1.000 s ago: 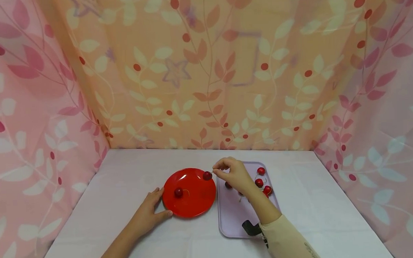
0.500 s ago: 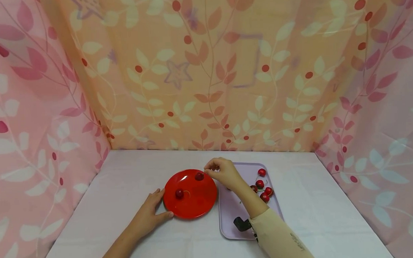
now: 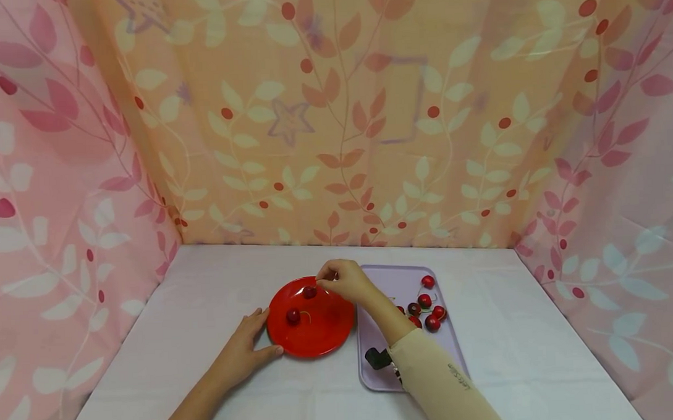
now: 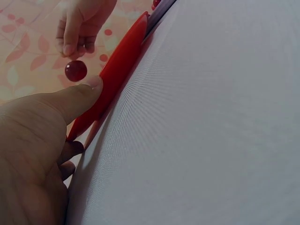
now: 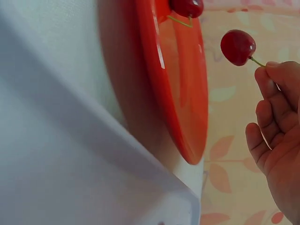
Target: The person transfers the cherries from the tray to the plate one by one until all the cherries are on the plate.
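My right hand (image 3: 344,281) pinches a dark red cherry (image 5: 238,47) by its thin green stem between thumb and forefinger. That cherry hangs over the far part of a round red plate (image 3: 324,340), apart from its surface in the right wrist view. Another cherry (image 3: 293,316) lies on the plate with its stem pointing right. At the plate's left edge, my left hand (image 3: 247,347) holds the rim, with the thumb (image 4: 93,83) on the near side and the fingers farther round.
Right of the plate lies a lilac tray (image 3: 368,332) with several cherries (image 3: 432,323) on it. My right forearm covers part of the tray, and a black object (image 3: 378,358) shows by the sleeve. Patterned cloth (image 3: 334,142) walls the white table (image 3: 217,288).
My right hand has carried the cherry leftward from the plate's right rim to over its far part. More tray cherries show now. The left hand stays at the rim.
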`<action>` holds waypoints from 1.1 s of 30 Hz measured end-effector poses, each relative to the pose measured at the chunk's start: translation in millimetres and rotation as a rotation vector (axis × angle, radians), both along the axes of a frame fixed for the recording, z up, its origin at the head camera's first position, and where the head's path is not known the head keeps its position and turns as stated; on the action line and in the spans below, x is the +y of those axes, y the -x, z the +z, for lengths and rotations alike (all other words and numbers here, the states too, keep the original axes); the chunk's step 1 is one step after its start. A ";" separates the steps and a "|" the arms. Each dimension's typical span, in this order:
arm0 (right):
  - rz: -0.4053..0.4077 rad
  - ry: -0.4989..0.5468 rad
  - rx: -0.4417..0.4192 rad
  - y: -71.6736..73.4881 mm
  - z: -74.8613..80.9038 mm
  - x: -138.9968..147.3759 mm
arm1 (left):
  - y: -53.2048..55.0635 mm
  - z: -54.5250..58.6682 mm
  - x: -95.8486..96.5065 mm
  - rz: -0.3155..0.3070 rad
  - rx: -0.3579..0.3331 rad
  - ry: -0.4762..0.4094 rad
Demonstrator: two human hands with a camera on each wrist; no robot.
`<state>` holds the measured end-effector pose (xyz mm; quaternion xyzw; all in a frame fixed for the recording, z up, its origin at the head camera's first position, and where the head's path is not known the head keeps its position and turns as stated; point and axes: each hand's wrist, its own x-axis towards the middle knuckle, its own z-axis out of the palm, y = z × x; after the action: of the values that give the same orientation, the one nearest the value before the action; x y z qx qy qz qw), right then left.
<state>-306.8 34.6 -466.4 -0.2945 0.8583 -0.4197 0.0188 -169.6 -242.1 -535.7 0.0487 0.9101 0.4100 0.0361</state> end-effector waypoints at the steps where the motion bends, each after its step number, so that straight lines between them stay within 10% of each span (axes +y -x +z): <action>1: 0.010 -0.003 -0.007 0.5 -1.3 -1.7 | -0.1 0.1 0.0 0.000 0.001 -0.001; 33: 0.105 -0.166 -0.051 3.5 -14.7 -23.5 | 0.4 -0.9 0.9 0.006 -0.010 -0.005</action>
<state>-310.3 11.1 -481.1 -0.3258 0.8729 -0.3527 0.0869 -170.0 -241.2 -536.6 0.0438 0.9091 0.4125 0.0391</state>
